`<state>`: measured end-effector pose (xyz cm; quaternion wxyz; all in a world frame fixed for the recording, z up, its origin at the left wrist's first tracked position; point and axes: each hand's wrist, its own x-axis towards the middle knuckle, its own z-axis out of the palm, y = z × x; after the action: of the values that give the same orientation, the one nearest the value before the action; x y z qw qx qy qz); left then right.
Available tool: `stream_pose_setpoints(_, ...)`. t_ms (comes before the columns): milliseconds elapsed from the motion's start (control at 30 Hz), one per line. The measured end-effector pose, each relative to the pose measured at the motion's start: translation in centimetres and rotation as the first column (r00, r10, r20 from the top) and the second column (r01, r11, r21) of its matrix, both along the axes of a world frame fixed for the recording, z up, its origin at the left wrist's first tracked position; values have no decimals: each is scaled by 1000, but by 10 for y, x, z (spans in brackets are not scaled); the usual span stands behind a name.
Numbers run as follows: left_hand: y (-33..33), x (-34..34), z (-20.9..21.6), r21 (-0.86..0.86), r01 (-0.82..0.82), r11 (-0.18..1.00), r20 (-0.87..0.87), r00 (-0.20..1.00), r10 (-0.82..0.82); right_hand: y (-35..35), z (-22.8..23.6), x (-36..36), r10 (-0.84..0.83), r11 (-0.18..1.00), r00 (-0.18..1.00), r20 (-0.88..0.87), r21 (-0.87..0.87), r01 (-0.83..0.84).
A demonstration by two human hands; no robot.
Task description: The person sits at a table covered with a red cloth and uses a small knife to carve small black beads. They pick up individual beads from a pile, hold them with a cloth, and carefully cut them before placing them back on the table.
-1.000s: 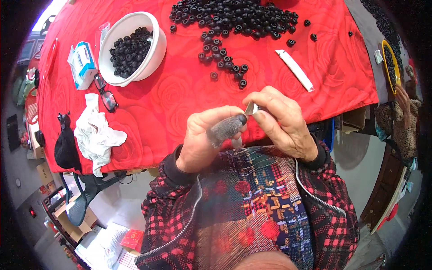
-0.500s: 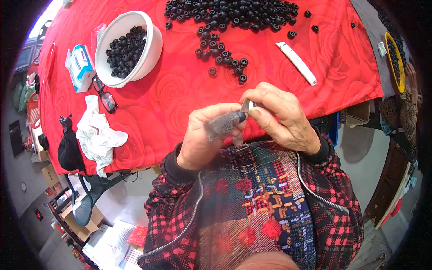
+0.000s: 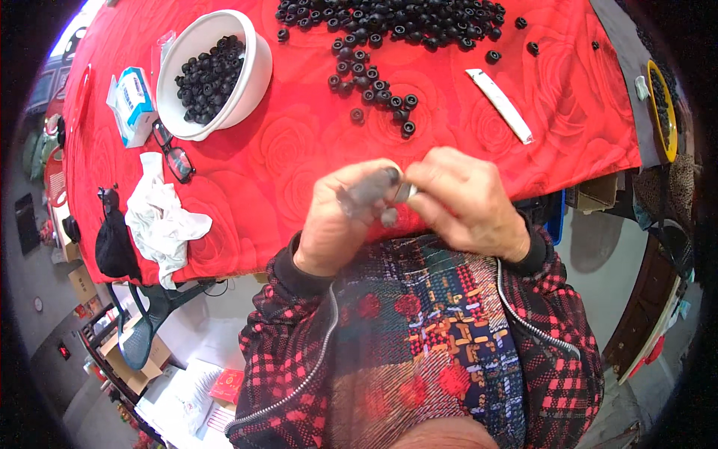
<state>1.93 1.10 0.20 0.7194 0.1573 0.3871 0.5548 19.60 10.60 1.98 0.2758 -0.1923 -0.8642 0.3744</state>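
Note:
My left hand (image 3: pixel 336 209) is closed, with grey coverings on some fingers. A small black round part (image 3: pixel 391 175) sits pinched at its fingertips. Right beside it, my right hand (image 3: pixel 467 202) is closed on a small thin blade-like tool (image 3: pixel 407 192), which shows metal and something white. Its edge lies close to the black part; motion blur hides whether they touch. Both hands are held over the table's near edge. Many similar black round parts (image 3: pixel 419 22) lie in a heap beyond the hands, with a loose trail (image 3: pixel 381 96) running toward me.
A white bowl (image 3: pixel 258 82) at the left holds more black parts. Near it are a blue-white box (image 3: pixel 134 108), eyeglasses (image 3: pixel 178 161), a white cloth (image 3: pixel 161 217) and a black pouch-like thing (image 3: pixel 114 243). A white strip (image 3: pixel 499 106) lies at right on the red tablecloth (image 3: pixel 292 150).
The black part in my left hand has tilted upward and away from me. My right hand has turned, bringing the blade-like tool slightly lower beside it.

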Motion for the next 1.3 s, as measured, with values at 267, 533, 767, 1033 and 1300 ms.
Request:
stream_pose_setpoints(267,7,0,3,365,-63,929,-644,704,300,3,4,-4,-202,877,978,-41,-452,162)
stream_pose_setpoints(533,2,4,7,169,-240,956,-223,935,275,-4,-2,-21,-171,866,970,-174,-496,64)
stream_pose_setpoints(767,2,-20,9,2,259,966,219,942,-253,13,4,-11,201,963,941,-273,-122,-242)
stream_pose_setpoints(1033,-4,-9,15,62,200,978,123,971,-207,8,6,-7,168,983,932,-322,-14,-182)
stream_pose_setpoints(1300,-6,11,16,145,-127,981,-33,991,133,-9,9,-6,27,945,965,-262,322,62)
